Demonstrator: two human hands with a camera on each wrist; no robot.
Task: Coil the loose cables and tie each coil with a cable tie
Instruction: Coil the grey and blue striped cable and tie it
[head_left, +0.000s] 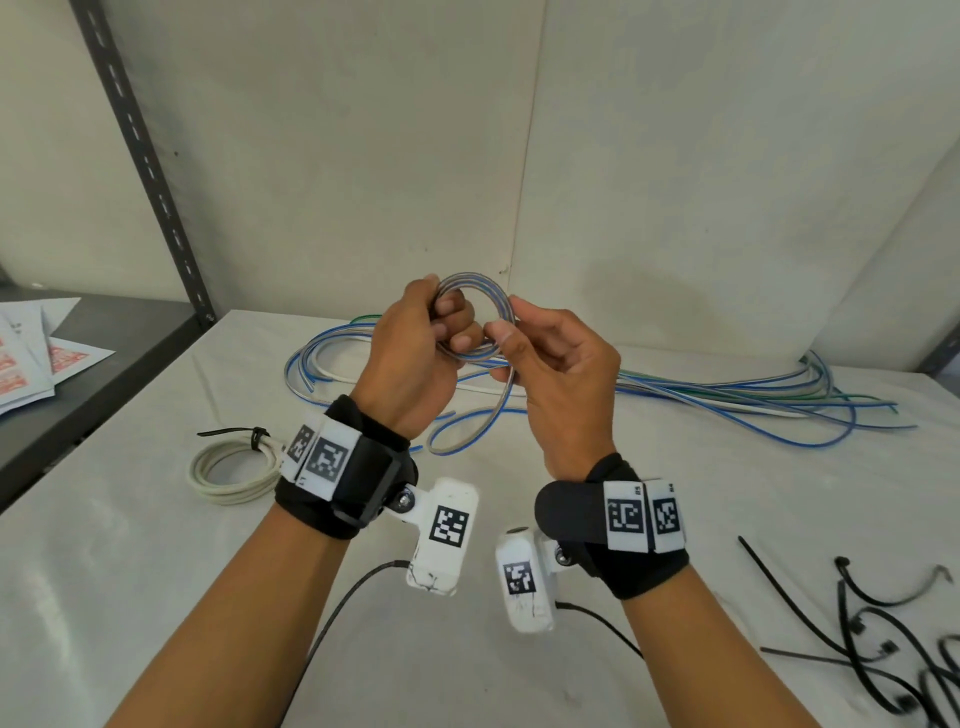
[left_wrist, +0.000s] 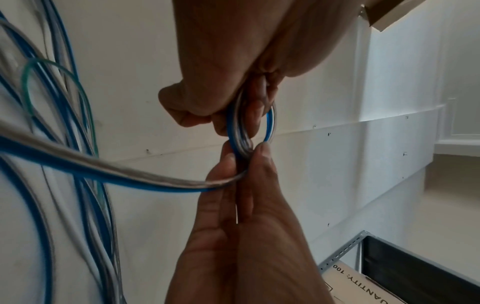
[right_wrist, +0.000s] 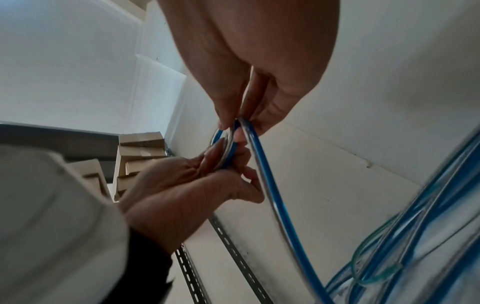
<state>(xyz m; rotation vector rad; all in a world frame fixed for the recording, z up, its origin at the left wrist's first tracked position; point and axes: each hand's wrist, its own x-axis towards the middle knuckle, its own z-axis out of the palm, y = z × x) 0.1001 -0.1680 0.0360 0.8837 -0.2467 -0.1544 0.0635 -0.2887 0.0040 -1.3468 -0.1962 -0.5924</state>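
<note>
Your left hand (head_left: 415, 353) is curled round the small coil (head_left: 475, 317) of blue-and-clear cable, fingers hooked through the ring so the turns already wound cannot spring apart, and it holds that coil up in the air above the white table (head_left: 156, 571). Your right hand (head_left: 556, 374) pinches the same cable between thumb and forefinger right at the near edge of the coil, where the free run leaves the ring; that pinch is there to steer the next turn onto the stack, as I judge it. From the coil the loose tail (head_left: 467, 426) drops to the table just this side of it and curves away, so there looks to be more length to wind before any tie goes on. Behind the coil, spread along the table towards the wall, lies the tangle of other loose cables (head_left: 727, 400), blue, clear and green, not yet wound. To the left of the coil and nearer you sits a white coil (head_left: 228, 473) already cinched with a black tie. The spare cable ties (head_left: 883, 649) lie well to the right of the coil, at the table's near edge, within your right hand's reach
</note>
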